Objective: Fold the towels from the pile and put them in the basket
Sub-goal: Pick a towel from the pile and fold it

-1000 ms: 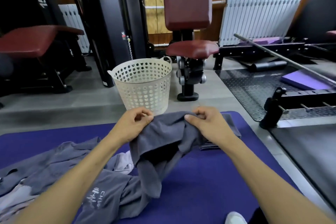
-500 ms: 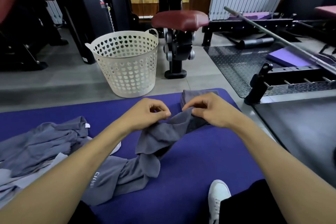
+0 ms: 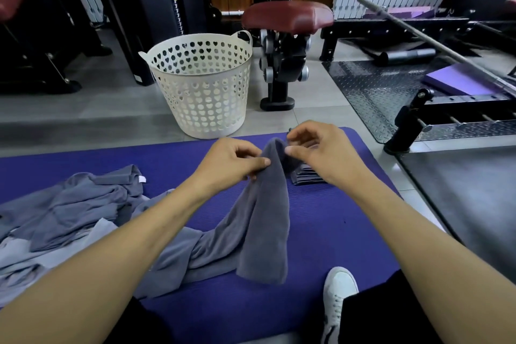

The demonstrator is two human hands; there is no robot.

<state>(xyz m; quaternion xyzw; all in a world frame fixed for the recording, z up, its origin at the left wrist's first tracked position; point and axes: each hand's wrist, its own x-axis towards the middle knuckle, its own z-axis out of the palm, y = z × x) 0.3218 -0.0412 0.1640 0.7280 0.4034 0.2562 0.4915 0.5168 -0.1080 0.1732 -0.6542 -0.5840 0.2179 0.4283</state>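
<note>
A dark grey towel (image 3: 265, 220) hangs in a long bunched strip above the purple mat (image 3: 329, 232). My left hand (image 3: 231, 162) pinches its top edge from the left, and my right hand (image 3: 315, 153) pinches it from the right. The two hands are close together. The towel's lower end trails into the pile of grey towels (image 3: 69, 212) at the left of the mat. A small stack of folded grey towels (image 3: 305, 176) lies on the mat, partly hidden under my right hand. The white perforated basket (image 3: 201, 84) stands on the floor just beyond the mat.
A gym machine with a dark red seat (image 3: 287, 17) stands right of the basket. A black checker-plate platform (image 3: 385, 92) and a barbell bar (image 3: 435, 45) lie at the right. My white shoe (image 3: 339, 290) rests on the mat's near edge.
My hands have drawn closer together and lifted the towel's top edge, so it now hangs as a narrower, longer strip. The view has tilted down slightly.
</note>
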